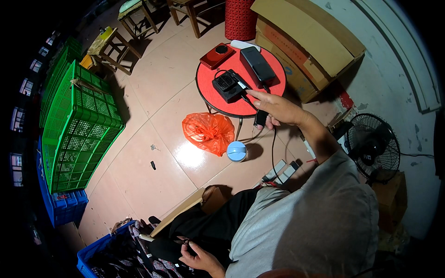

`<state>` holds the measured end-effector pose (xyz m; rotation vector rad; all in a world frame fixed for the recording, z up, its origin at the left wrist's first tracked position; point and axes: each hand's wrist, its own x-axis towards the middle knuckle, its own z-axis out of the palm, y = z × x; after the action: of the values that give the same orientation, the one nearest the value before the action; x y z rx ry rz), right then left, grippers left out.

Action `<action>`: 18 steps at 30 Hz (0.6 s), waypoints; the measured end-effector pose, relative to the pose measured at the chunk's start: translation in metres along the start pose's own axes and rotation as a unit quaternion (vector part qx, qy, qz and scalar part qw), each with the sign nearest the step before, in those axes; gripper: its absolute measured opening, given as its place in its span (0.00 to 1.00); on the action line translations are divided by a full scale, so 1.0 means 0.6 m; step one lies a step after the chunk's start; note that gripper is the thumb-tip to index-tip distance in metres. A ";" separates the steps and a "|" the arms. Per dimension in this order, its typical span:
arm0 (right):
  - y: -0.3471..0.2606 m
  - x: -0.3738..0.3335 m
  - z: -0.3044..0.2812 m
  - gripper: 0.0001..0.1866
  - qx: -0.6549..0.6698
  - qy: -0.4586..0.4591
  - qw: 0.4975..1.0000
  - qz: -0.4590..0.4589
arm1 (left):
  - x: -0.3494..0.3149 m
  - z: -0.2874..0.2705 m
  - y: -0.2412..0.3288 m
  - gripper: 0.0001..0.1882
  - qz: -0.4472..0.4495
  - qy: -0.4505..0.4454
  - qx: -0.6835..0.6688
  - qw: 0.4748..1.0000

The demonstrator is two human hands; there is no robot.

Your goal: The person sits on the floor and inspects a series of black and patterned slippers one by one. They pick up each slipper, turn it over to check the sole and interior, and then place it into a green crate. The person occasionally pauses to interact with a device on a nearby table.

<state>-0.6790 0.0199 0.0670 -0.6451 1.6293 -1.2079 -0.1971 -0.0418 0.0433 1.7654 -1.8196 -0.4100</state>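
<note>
Black adapter (261, 117) in your right hand (278, 109), that's the thing to watch: your hand is wrapped around it just off the near edge of the round red worktop (218, 95), index finger stretched out toward the tabletop. A dark cable (272, 153) drops from the adapter down to the floor, where two grey power strips (280, 170) lie side by side.

Up on the red worktop sits a square black device with a vented top (227, 85), and a long flat black box (257, 64) lies beyond it, angled toward the cardboard cartons (306, 51). A red case (217, 55) overhangs the far left rim.

Below the worktop, an orange plastic bag (208, 132) is slumped on the tiles, with a small pale blue round object (237, 151) touching its right side.

Your left hand (199, 257) is low near your lap, fingers curled on dark fabric (204, 231); what it grips beyond the cloth, you can't tell from here. Green crates (79, 125) stack at your left, a black fan (373, 146) stands at your right.
</note>
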 end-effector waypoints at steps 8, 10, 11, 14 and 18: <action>-0.008 -0.003 0.001 0.30 -0.002 0.003 1.000 0.007 | 0.000 0.001 -0.008 0.11 0.018 0.006 0.000 1.000; -0.006 -0.004 0.003 0.30 -0.003 0.009 1.000 0.001 | 0.000 0.000 -0.010 0.11 0.014 0.003 0.003 1.000; -0.006 -0.003 0.003 0.30 -0.005 0.014 1.000 0.005 | 0.001 0.000 -0.010 0.11 0.010 -0.001 0.005 1.000; -0.010 -0.002 0.004 0.29 -0.008 0.020 1.000 0.013 | 0.001 0.000 -0.006 0.11 0.009 -0.003 0.006 1.000; -0.002 -0.001 0.002 0.29 0.001 0.024 1.000 0.006 | 0.001 0.002 -0.013 0.11 0.010 0.000 0.001 1.000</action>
<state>-0.6779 0.0192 0.0682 -0.6094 1.6686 -1.2245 -0.1912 -0.0429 0.0380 1.7464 -1.8377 -0.4000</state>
